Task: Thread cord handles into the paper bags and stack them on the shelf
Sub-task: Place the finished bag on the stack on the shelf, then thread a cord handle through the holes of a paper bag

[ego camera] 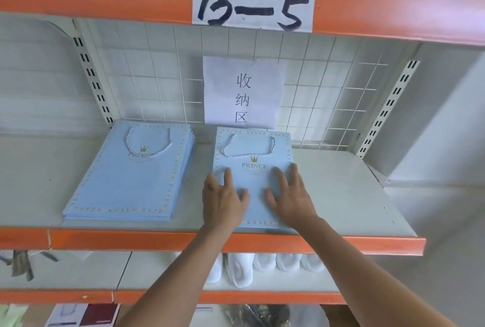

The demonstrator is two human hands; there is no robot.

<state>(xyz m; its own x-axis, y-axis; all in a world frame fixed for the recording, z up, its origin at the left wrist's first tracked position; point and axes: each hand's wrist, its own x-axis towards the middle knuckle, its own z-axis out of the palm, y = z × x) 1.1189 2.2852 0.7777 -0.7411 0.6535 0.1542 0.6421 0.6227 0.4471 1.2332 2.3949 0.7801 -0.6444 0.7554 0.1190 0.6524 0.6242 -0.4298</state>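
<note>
Left hand (223,195): flat on the lower left part of the bag (258,177), fingers straight and spread, thumb lying on the blue paper, gripping nothing.
Right hand (291,195): flat on the bag's lower right part, fingers stretched toward the gold print, thumb out to the inside, nothing pinched.
Bag: light blue, lying flat on the shelf (341,195), right of centre, its near edge at the shelf's front lip; gold crown and "PRINCE" print just above the fingertips.
Cord (248,149): white twisted handle, both ends in the top of the bag, loop lying on the face above the print.
Stack (131,177): same blue bags piled flat to the left of the bag, apart from it, turned a little askew; the top one has its own white cord handle lying across its crown print.
Shelf: grey board with an orange front rail, wire grid behind.
Sign (242,93): white sheet with three black characters, hanging on the grid right behind the bag.
Label (253,2): white paper on the upper orange rail, hand-painted "13-5".
Below: white rounded items in a row on the next shelf down; I cannot tell what they are.
</note>
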